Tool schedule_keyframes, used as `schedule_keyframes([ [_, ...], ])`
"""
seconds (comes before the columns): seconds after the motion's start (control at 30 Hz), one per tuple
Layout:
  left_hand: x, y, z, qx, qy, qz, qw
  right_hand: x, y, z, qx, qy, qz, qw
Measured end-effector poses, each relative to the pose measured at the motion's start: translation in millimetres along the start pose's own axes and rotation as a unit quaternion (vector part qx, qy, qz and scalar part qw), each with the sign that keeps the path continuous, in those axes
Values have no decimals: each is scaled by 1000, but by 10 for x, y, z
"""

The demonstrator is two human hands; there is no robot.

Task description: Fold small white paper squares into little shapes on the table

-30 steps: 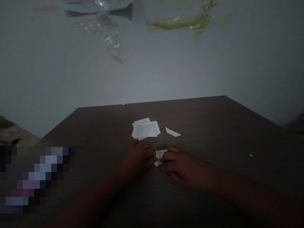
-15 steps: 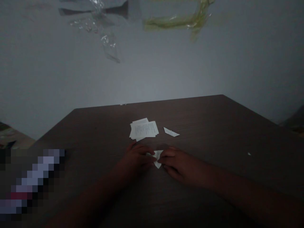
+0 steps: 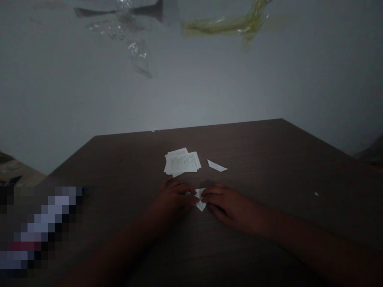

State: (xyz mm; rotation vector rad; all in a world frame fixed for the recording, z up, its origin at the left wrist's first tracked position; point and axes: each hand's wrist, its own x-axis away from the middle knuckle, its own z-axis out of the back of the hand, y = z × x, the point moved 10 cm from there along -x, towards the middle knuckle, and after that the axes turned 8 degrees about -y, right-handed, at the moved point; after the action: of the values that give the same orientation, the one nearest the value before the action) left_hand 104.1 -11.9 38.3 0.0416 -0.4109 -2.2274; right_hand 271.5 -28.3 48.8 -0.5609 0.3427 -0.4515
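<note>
A small folded piece of printed paper [image 3: 201, 205] lies on the dark table, its lower end coming to a point toward me. My left hand [image 3: 177, 198] grips its left side, with thumb and fingertips on the paper. On the other side, my right hand [image 3: 225, 202] has its fingers closed on the right part. Both hands cover much of the sheet, so its full shape is hidden. Just beyond the hands sits a loose stack of printed paper pieces [image 3: 182, 162]. To the right of that stack rests a folded paper strip [image 3: 217, 166] with slanted ends.
The brown wooden table [image 3: 254, 151] meets a grey wall [image 3: 191, 87] at its far edge. A tiny paper scrap [image 3: 316, 194] lies at the right. Clear tape [image 3: 139, 56] and yellow tape [image 3: 221, 27] stick to the wall. A pixelated area [image 3: 42, 223] covers the lower left.
The view has shifted very slightly. Both hands stay on the folded paper in nearly the same pose, and the stack and strip lie as before.
</note>
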Motion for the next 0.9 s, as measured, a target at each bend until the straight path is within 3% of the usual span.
schedule_keyframes([
  [0.27, 4, 30, 21, 23, 1, -4, 1000, -9, 91, -97, 23, -18, -32, 999],
  [0.5, 27, 70, -37, -32, 5, -19, 999, -44, 113, -100, 65, -11, -70, 995],
  [0.67, 177, 240, -43, -76, -9, -82, 994, -54, 112, -68, 57, -12, -53, 997],
  [0.9, 279, 180, -142, -89, -12, -87, 992, -54, 150, -27, 41, -14, -42, 998],
])
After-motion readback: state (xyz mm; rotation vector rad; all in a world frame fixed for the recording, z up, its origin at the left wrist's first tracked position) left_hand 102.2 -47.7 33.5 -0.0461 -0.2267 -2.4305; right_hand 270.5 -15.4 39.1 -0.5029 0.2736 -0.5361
